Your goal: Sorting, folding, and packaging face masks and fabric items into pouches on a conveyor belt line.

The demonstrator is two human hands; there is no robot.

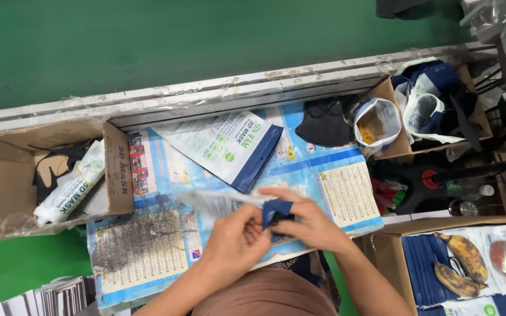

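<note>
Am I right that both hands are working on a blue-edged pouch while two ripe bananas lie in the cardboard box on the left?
Not quite: the head view shows the bananas in the right-hand box. Both hands, left and right, do hold the blue-edged pouch.

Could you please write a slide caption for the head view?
Both hands, left and right, hold a white-and-blue pouch over a printed sheet.

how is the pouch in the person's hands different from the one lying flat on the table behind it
The held pouch is gripped by both hands, left hand and right hand, at its blue end, and looks blurred; the flat pouch lies untouched on the printed sheet. The held pouch runs roughly sideways, the flat pouch lies diagonally. The flat pouch's whole face shows; the hands partly cover the held one. Both are white with a dark blue end.
</note>
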